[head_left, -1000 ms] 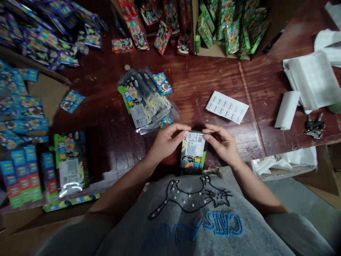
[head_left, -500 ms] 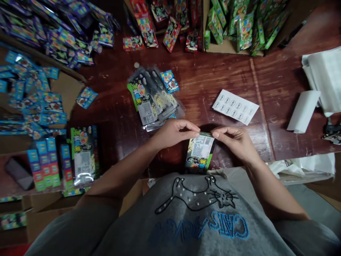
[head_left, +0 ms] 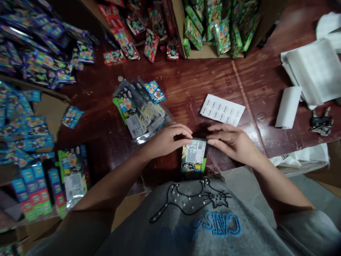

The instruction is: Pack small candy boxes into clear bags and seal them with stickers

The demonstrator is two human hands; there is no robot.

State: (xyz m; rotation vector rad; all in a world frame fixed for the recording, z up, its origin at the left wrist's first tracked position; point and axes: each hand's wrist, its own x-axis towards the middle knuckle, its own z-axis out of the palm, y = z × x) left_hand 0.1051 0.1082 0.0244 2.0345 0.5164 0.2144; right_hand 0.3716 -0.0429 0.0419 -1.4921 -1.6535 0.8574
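Note:
A printed candy packet [head_left: 193,156], black and green with a white label and barcode, lies in front of my body at the table's near edge. My left hand [head_left: 170,139] is closed at its upper left corner, thumb and forefinger tips close together on the edge. At the upper right corner, my right hand [head_left: 230,142] has its fingers apart, with the thumb tip beside the packet's edge. To the left lies a fanned pile of similar flat packets [head_left: 138,110], with a small blue box [head_left: 155,91] at its top right. Beyond my right hand is a sheet of round stickers [head_left: 222,109].
Cartons of red boxes [head_left: 151,45] and green boxes [head_left: 222,35] stand at the back. Purple boxes [head_left: 39,46] and blue boxes [head_left: 26,124] crowd the left, above stacked boxes [head_left: 33,188] and a packet [head_left: 73,174]. Keys [head_left: 321,122] and a white roll [head_left: 288,107] lie right.
My right hand's fingers have spread and loosened from the packet's top edge. My left hand stays at its corner. The whole view has shifted, so the table's things appear further left.

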